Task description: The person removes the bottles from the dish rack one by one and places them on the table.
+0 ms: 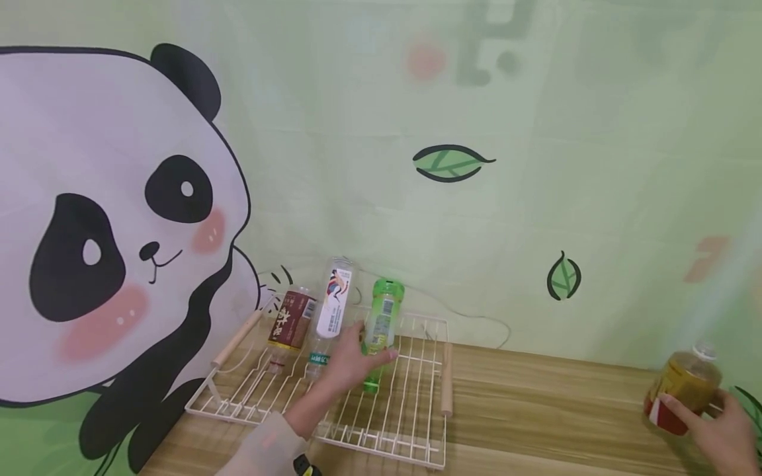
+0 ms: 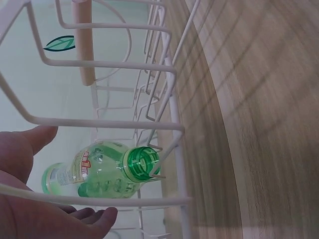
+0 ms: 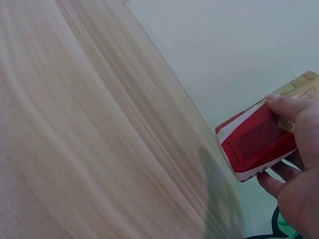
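Observation:
In the head view, three plastic bottles lean neck-down in a white wire rack (image 1: 351,433): one with a maroon label (image 1: 293,320), a clear one with a white label (image 1: 335,304), and a green one (image 1: 383,317). My left hand (image 1: 351,357) is at the green bottle, thumb and fingers spread on either side. The left wrist view shows that green bottle (image 2: 107,169) beyond the loosely bent fingers, its green neck end towards the rack's floor. Off to the right, my right hand (image 1: 723,430) grips a drink bottle (image 1: 690,383) with a red and yellow label, tilted, cap end up.
The rack has wooden handles (image 1: 447,380) on its left and right sides. It stands on a wood-grain table (image 1: 536,403). Behind hangs a pale green cloth (image 1: 357,132) with a panda and leaves, and a thin cord (image 1: 470,314) runs along it.

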A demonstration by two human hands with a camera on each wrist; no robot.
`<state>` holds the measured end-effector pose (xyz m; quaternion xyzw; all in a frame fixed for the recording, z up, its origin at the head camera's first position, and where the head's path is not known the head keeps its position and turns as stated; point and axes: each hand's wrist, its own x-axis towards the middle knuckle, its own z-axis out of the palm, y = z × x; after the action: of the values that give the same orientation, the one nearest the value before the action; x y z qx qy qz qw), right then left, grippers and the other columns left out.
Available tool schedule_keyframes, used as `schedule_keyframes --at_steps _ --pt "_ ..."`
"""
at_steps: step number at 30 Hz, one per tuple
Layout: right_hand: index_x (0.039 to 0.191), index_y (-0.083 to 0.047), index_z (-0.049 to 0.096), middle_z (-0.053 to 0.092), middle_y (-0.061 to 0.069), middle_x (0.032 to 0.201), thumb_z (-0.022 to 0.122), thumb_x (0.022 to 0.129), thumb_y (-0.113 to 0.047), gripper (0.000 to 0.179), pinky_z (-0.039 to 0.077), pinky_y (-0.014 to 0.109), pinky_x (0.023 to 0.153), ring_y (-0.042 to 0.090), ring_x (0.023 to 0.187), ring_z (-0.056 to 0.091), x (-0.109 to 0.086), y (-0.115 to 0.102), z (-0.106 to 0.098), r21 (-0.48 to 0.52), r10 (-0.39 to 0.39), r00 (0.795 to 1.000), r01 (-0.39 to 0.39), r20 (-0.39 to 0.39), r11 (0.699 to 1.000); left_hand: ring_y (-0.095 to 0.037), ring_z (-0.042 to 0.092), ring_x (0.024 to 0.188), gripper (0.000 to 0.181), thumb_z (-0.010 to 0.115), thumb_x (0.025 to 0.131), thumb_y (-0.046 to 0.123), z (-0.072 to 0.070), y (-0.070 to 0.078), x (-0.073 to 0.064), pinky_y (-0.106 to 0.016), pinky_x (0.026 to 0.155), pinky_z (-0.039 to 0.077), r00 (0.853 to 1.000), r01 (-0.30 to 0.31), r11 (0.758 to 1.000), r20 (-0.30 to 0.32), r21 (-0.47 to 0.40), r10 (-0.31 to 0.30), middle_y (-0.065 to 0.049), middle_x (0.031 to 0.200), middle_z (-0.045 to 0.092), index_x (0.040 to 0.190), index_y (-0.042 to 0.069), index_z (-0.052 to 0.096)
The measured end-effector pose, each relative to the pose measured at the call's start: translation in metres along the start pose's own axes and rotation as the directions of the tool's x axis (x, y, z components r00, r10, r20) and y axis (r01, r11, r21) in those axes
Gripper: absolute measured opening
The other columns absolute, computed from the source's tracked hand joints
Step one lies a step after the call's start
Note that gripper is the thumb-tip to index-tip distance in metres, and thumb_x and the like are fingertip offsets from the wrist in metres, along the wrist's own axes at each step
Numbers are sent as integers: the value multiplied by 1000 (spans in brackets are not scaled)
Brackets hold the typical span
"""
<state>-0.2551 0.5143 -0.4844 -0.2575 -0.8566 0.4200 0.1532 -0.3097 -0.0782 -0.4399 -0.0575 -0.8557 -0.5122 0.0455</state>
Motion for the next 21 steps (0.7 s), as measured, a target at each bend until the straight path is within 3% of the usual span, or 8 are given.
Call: schedule_keyframes --at_steps 8,21 --pt "159 16 10 19 46 161 66 103 -35 94 34 74 113 67 141 30 -3 2 6 0 26 1000 -26 -6 1000 -39 63 119 97 88 88 39 1 1 -1 -57 98 56 999 51 998 -3 22 -51 -28 141 57 157 -7 38" --pt "162 12 4 9 42 165 66 102 -43 103 30 71 117 63 147 23 -1 9 16 26 104 995 -104 -8 994 -38 62 119 96 86 89 39 0 1 -4 -56 98 56 997 82 997 13 3 -82 -27 141 55 158 -6 37"
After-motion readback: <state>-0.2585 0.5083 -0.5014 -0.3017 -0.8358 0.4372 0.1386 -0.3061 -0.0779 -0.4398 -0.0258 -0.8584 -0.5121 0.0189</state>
